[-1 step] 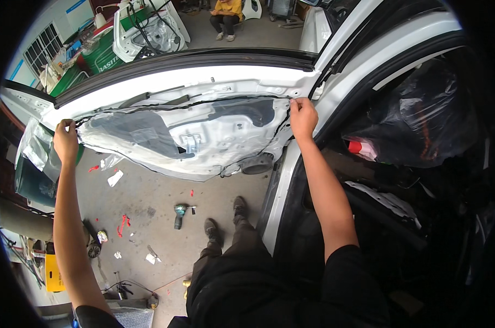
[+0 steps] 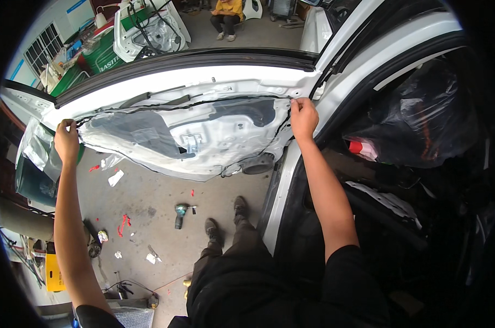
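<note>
Translucent, black-edged plastic sheet [image 2: 174, 135]

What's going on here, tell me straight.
The person's left hand and right hand pinch the upper corners of a clear plastic sheet with black edging, spread over the inner side of a white car door. How well it sticks is not visible. A power drill lies on the floor below.

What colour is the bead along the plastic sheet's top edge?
The bead on the plastic sheet is black; best seen in the head view.
</note>
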The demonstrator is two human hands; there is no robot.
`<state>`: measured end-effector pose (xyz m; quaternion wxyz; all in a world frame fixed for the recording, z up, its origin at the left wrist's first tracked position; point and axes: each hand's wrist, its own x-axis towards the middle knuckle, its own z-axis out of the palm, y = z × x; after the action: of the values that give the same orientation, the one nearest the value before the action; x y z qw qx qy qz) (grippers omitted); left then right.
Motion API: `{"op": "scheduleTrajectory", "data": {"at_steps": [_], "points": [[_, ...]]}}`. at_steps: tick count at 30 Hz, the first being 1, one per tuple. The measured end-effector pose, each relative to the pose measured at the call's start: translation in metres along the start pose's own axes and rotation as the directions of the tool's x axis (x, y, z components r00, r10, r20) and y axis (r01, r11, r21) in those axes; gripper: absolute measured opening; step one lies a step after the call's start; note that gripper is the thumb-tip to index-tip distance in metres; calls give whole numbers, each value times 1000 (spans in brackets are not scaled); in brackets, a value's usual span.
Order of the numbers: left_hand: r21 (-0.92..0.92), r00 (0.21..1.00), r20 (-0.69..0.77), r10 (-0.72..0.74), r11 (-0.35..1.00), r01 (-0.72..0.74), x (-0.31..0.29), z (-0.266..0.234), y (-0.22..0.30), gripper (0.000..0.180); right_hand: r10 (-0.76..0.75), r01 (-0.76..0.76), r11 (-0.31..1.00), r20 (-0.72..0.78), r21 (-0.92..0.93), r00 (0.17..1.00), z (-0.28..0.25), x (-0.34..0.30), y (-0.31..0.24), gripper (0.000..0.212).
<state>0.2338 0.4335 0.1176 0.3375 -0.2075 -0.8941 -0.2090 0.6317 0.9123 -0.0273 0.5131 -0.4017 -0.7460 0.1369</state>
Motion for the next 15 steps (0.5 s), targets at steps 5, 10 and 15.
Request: {"op": "scheduleTrajectory", "data": {"at_steps": [5, 10, 15], "points": [[-14, 998, 29, -54, 998, 55, 1, -1, 3, 22, 77, -80, 995, -52, -63, 996, 0, -4, -2, 29], [-4, 998, 34, -59, 998, 60, 1, -3, 4, 21, 301, -287, 935, 40, -209, 953, -9, -6, -18, 33], [12, 1000, -7, -29, 1000, 29, 2, 7, 0, 21, 85, -90, 994, 66, 67, 994, 10, -20, -31, 31]]}}
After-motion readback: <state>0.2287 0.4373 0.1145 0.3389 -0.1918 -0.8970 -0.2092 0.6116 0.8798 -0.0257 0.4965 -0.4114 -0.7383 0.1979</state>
